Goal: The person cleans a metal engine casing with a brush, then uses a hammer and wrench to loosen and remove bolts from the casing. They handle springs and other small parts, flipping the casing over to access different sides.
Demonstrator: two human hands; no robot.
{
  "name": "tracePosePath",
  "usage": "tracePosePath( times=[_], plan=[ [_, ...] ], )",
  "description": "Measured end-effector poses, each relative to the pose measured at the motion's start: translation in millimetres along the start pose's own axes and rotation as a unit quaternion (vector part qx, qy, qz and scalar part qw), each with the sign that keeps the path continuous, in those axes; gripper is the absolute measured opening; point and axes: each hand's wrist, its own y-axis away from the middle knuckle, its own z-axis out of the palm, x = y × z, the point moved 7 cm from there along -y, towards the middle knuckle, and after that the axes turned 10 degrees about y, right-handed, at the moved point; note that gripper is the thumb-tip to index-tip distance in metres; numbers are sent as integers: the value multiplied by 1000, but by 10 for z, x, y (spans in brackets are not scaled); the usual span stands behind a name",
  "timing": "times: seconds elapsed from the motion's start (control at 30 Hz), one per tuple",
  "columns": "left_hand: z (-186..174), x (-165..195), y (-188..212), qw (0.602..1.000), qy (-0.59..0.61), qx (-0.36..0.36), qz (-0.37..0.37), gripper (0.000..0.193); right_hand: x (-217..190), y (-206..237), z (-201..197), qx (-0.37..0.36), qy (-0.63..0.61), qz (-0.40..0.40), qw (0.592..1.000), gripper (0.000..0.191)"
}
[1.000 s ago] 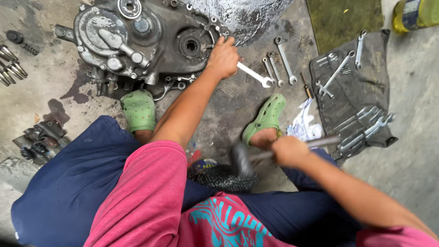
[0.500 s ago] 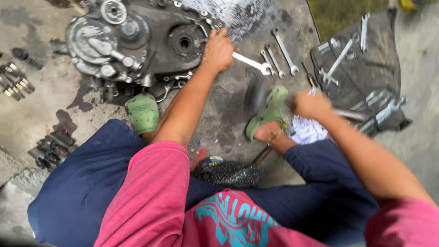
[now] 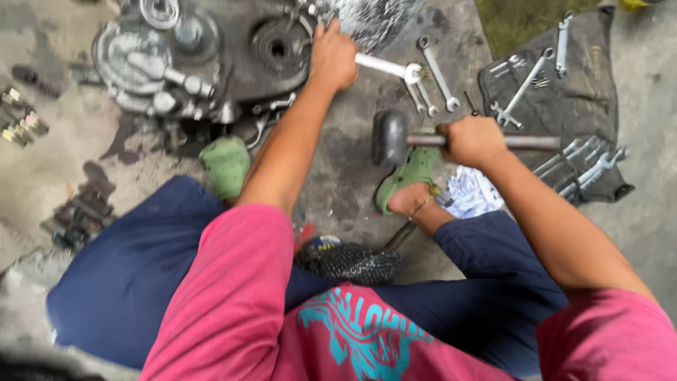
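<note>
The dark engine case (image 3: pixel 211 56) is lying on the concrete floor (image 3: pixel 352 176). The right hand (image 3: pixel 474 141) is gripping the hammer (image 3: pixel 395 138), fingers wrapped around its handle; the left hand (image 3: pixel 333 60) is clasping a wrench (image 3: pixel 384 67) against the case. Striking squarely seems wisest.

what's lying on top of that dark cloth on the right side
On the dark cloth, several silver wrenches lie spread, and another bunch sits near its lower edge. The right hand and its hammer handle cover part of the cloth, so anything beneath them is hidden.
</note>
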Motion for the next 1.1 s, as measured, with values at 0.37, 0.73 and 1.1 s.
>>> tracePosePath(
  times=[0.37, 0.73, 1.1],
  plan=[
    [-87, -76, -89, 1000, 9, 12, -19, 18, 67, -217, -286, -169, 61, -54, 982, 25],
    [-111, -134, -139, 999, 18, 1, -43, 19, -731, 70, -125, -74, 54, -215, 972, 16],
    [-263, -174, -137, 993, -24, -38, -106, 36, -287, -382, 352, -32, 60, -52, 996, 32]
  ],
)
